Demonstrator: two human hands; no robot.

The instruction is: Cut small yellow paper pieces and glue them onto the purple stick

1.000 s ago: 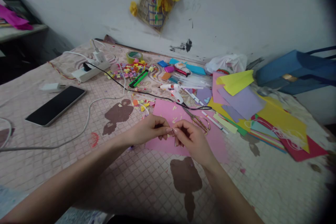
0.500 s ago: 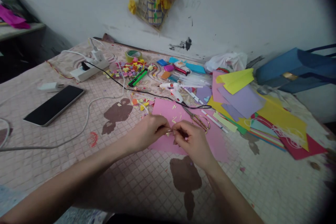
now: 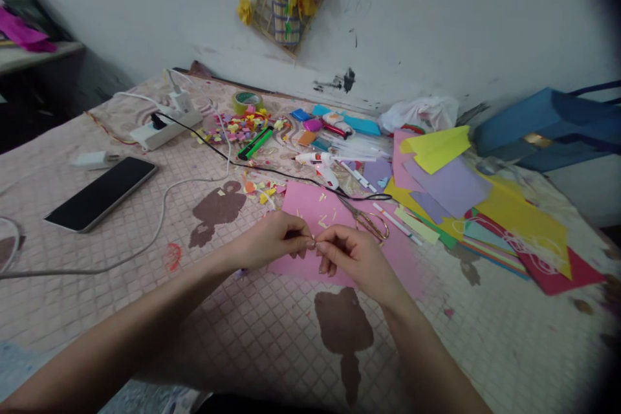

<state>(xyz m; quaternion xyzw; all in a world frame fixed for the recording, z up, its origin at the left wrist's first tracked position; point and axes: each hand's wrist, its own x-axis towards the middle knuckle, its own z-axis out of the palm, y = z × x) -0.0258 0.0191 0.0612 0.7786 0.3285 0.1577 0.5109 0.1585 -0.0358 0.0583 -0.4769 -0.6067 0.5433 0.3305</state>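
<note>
My left hand (image 3: 279, 236) and my right hand (image 3: 352, 257) meet fingertip to fingertip over a pink sheet (image 3: 402, 259). Both are closed in a pinch. Whatever sits between the fingertips is too small to make out. Small pale yellow paper bits (image 3: 326, 218) lie on the sheet just beyond my fingers. Gold-handled scissors (image 3: 372, 226) rest on the pink sheet beside my right hand. A white glue gun (image 3: 326, 171) lies behind the sheet, near a black cable.
A phone (image 3: 101, 194) and a power strip (image 3: 167, 131) lie at the left, with a grey cable crossing the cloth. Behind are a green cutter (image 3: 255, 143) and paper cut-outs (image 3: 235, 128). Coloured sheets (image 3: 446, 184) and a blue bag (image 3: 548, 129) are at the right.
Both hands have shifted slightly left, their fingertips still together. The lower fingers of my right hand show more clearly.
</note>
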